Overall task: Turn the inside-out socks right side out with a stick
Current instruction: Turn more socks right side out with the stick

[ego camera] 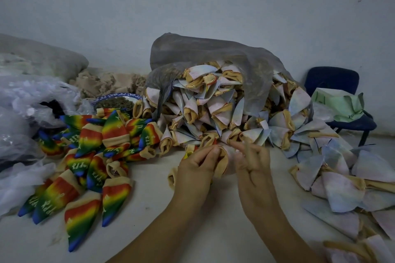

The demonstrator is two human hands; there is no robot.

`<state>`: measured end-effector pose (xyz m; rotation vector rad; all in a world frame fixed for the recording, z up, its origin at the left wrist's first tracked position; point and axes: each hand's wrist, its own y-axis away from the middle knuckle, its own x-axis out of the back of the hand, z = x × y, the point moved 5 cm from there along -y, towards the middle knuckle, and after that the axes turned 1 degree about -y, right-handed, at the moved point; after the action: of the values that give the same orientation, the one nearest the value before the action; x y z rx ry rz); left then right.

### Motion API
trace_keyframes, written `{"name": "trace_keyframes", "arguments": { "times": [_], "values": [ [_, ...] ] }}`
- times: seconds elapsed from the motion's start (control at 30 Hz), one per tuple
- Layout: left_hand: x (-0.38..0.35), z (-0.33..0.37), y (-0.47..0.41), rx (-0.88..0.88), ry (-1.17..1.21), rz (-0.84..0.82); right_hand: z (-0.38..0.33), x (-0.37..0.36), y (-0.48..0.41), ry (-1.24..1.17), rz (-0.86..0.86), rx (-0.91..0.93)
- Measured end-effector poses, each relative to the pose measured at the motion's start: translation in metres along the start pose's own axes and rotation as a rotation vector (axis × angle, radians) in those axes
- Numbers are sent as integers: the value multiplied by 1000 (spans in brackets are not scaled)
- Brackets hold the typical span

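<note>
The left grip [198, 165] and right grip [253, 163] pinch the sock [224, 157] between them, and uneven pulling could slip its cuff free.

Rainbow-striped socks [85, 162] with white lettering lie left, pale pastel socks [213, 109] with tan cuffs spill from a grey bag [203, 53], dark blue chair [333, 83] far right.

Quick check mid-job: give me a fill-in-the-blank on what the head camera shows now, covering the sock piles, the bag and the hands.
1. The rainbow socks lie on the ____ side of the table.
2. The pale inside-out socks spill from a ____ plastic bag.
3. The chair by the wall is ____.
4. The left hand pinches a sock in ____ of the bag.

Missing words: left; grey; blue; front.
</note>
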<state>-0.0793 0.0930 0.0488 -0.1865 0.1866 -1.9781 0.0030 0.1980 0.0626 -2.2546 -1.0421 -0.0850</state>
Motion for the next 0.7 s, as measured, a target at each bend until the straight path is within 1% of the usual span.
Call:
{"name": "trace_keyframes", "arguments": {
  "times": [0.07,0.13,0.2,0.37,0.47,0.6,0.7],
  "values": [
    [-5,-2,3,3,50,-11,1,-9,2,16,-64,-31],
    [-11,-3,5,23,107,-62,2,-12,3,19,-82,-44],
    [-13,-3,5,30,127,-90,3,-8,2,12,-49,-30],
    [-11,-3,4,101,183,-47,-1,-2,-1,41,64,66],
    [-9,0,5,119,181,-45,-4,-3,-2,4,55,50],
    [-8,-3,5,162,187,-52,-3,0,-3,21,68,52],
    [-10,-7,5,213,236,-113,3,4,-5,46,83,6]
  ]
}}
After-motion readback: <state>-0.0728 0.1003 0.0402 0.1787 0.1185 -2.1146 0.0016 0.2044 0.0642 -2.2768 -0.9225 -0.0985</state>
